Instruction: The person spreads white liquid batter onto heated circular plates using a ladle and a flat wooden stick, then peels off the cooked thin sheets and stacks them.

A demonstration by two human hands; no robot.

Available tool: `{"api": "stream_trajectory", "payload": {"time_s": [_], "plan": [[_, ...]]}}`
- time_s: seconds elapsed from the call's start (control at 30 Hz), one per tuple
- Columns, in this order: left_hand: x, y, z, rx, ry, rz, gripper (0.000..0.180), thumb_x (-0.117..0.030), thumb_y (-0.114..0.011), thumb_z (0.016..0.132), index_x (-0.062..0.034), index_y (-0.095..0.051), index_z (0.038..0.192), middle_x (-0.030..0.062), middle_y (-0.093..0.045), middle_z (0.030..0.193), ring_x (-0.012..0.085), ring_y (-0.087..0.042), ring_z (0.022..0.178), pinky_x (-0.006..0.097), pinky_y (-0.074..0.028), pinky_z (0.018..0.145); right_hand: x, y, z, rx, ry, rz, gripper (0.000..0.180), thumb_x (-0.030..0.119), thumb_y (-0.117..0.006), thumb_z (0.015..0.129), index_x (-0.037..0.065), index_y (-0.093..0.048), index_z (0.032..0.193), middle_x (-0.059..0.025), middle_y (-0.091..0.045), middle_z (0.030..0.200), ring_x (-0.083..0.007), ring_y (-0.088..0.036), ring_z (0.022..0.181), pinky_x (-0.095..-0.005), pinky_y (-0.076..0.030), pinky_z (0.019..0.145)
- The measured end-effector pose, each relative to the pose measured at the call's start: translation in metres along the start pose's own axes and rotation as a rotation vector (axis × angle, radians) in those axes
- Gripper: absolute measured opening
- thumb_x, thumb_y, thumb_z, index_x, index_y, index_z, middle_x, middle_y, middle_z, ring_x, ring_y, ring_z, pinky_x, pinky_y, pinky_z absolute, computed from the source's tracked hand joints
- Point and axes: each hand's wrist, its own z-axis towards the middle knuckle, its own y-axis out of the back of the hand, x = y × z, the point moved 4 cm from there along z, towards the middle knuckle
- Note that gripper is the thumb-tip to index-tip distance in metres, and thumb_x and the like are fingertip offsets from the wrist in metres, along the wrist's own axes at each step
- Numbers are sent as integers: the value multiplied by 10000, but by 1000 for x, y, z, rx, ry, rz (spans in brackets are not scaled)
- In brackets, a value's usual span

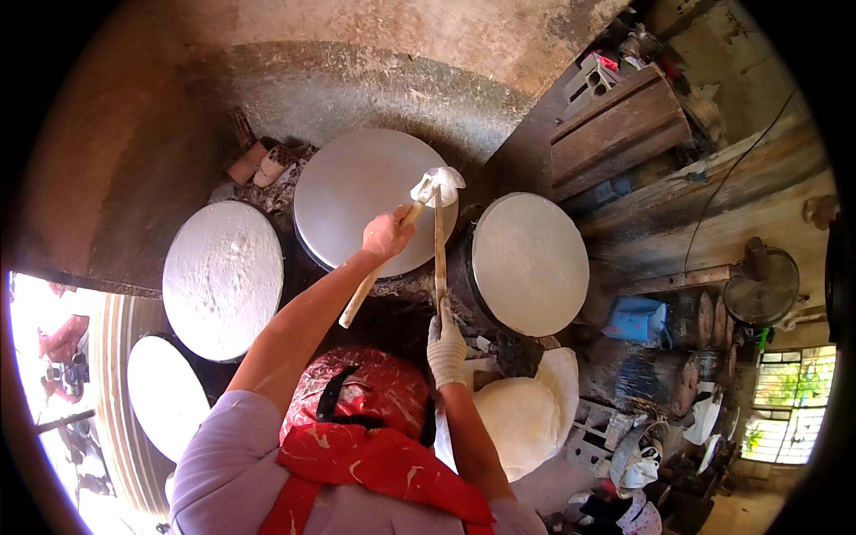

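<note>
My left hand (pixel 390 234) is bare and closed round a pale wooden stick (pixel 361 299). A white glove covers my right hand (pixel 446 349), which grips a longer, thin wooden handle (pixel 440 250). The far ends of both sticks meet at a white-coated, scoop-like lump (pixel 437 185); its exact form cannot be made out. Behind it lies a large, round, pale grey-white surface (pixel 357 178), the middle one of several. To its right is a round white surface (pixel 530 263) on a dark vessel, and to its left a wet-looking white one (pixel 223 281).
A smaller white disc (pixel 168 392) stands at lower left. Beside my right forearm sits a rounded, cream-white mass (pixel 522 423). Bricks (pixel 272 165) lie against the back wall. On the right are a blue container (pixel 636 319), dark planks (pixel 620 134) and assorted clutter. My red apron (pixel 383 459) has white splashes.
</note>
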Motion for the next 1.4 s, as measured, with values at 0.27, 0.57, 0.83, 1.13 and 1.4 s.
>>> {"api": "stream_trajectory", "payload": {"time_s": [0.27, 0.57, 0.83, 1.13, 1.4], "plan": [[17, 42, 19, -108, -226, 178, 488, -251, -570, 799, -172, -459, 1268, 152, -631, 946, 343, -617, 768, 436, -497, 661, 41, -37, -21, -81, -323, 648, 417, 168, -452, 949, 14, -391, 1332, -162, -503, 1285, -207, -573, 1024, -269, -451, 864], [23, 63, 52, -68, -188, 185, 508, -237, -564, 796, -181, -441, 1286, 129, -632, 978, 332, -615, 819, 427, -496, 692, 77, -117, 57, -280, -334, 882, 378, 93, -451, 935, -5, -422, 1299, -81, -547, 1183, -159, -535, 948, -238, -426, 839], [73, 88, 43, -94, 56, 151, 499, -261, -568, 796, -176, -459, 1275, 131, -628, 1011, 330, -602, 890, 425, -480, 759, 144, -105, 163, -74, -196, 594, 404, 126, -463, 915, -23, -419, 1288, -201, -539, 1215, -304, -540, 1090, -327, -403, 928], [107, 109, 28, -172, 234, -9, 457, -260, -581, 775, -171, -508, 1217, 159, -639, 926, 344, -611, 848, 421, -480, 743, 80, -102, 109, -193, -237, 558, 334, 130, -495, 917, -42, -507, 1204, -163, -596, 1126, -208, -565, 944, -296, -434, 862], [117, 118, 5, -274, 283, -239, 429, -236, -591, 777, -108, -544, 1184, 131, -649, 822, 274, -638, 703, 360, -494, 650, 124, -101, 124, -114, -63, 448, 349, 182, -517, 905, 4, -527, 1205, -169, -616, 1081, -235, -586, 952, -307, -439, 855]]}}
